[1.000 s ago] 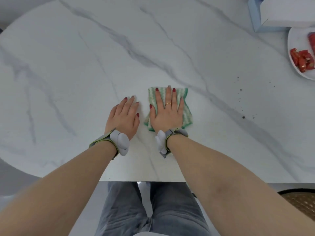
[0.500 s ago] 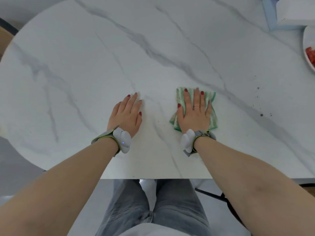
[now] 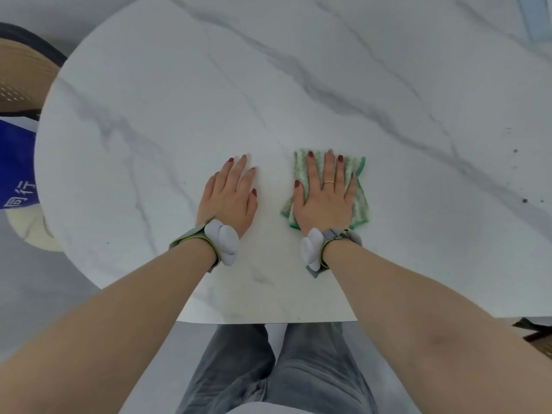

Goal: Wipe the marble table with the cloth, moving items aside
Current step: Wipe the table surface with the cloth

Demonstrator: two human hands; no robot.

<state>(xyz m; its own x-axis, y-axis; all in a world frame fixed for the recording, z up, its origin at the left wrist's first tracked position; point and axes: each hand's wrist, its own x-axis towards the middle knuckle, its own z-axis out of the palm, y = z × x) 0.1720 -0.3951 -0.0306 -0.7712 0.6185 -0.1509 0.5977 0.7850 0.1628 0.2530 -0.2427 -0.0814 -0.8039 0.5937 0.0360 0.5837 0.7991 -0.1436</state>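
My right hand (image 3: 324, 201) lies flat, fingers spread, pressing a folded green-and-white cloth (image 3: 360, 200) onto the white marble table (image 3: 268, 85). The cloth shows around my fingertips and along the right side of my palm. My left hand (image 3: 230, 198) rests palm down on the bare marble just left of the cloth, with a small gap between them, and holds nothing. Both hands are near the front middle of the table.
Dark crumbs (image 3: 524, 200) dot the marble at the far right. A pale blue box corner (image 3: 537, 22) shows at the top right. Beyond the table's rounded left edge are a wicker chair (image 3: 18, 73) and a blue bag (image 3: 15, 162). The straight front edge (image 3: 268, 319) sits above my knees.
Both hands have slid left across the marble, the cloth under my right palm. The view has swung left too, so the plate of red food and most of the box are out of sight.
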